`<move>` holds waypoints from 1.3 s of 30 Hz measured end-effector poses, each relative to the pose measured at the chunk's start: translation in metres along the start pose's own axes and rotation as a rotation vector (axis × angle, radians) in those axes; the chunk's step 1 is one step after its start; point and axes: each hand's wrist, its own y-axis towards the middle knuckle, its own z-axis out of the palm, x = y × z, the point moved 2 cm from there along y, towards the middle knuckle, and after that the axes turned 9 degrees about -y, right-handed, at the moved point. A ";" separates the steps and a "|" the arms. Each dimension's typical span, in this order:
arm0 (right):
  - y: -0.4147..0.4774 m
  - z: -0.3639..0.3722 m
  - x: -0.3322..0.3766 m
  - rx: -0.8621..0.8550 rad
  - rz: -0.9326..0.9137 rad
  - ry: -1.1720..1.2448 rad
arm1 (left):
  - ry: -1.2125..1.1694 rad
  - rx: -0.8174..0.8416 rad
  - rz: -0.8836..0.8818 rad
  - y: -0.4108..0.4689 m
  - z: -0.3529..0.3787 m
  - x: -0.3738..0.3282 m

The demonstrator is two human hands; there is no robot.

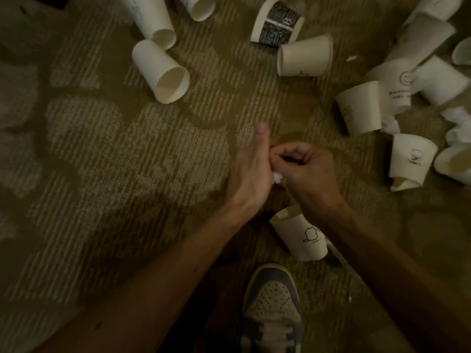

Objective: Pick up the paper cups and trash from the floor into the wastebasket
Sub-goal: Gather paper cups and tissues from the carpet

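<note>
Carpet's [127, 174] all cups [163, 72]; right hand [305, 171] pinches a white scrap [277, 178] against left hand [251, 171] (its grip hidden, can't tell), so wad it tight.

I am standing on a ribbed olive-tan carpet [114, 149] in dim light, with dark shadows [63, 171] falling across the frame's left.

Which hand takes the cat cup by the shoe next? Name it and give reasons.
Right, probably. The cat cup lies just under the right hand's wrist; the left hand sits farther off. A scrap shows between both hands, so drop it first.
</note>
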 end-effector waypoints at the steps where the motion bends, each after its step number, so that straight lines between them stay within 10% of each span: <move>1: -0.003 -0.002 -0.001 -0.020 -0.001 -0.027 | 0.044 0.003 0.038 -0.002 0.003 0.002; 12: -0.015 -0.049 -0.012 0.347 -0.048 -0.542 | 0.311 0.242 0.229 -0.025 -0.017 0.037; 20: -0.039 -0.062 -0.056 0.500 0.097 -0.933 | 0.440 0.323 -0.139 -0.060 -0.032 0.089; 32: -0.036 -0.021 -0.027 0.370 0.152 -0.376 | 0.508 0.385 -0.079 -0.056 -0.071 0.027; 39: -0.025 0.116 0.059 0.510 -0.024 -0.190 | 0.833 0.134 0.073 -0.106 -0.200 -0.080</move>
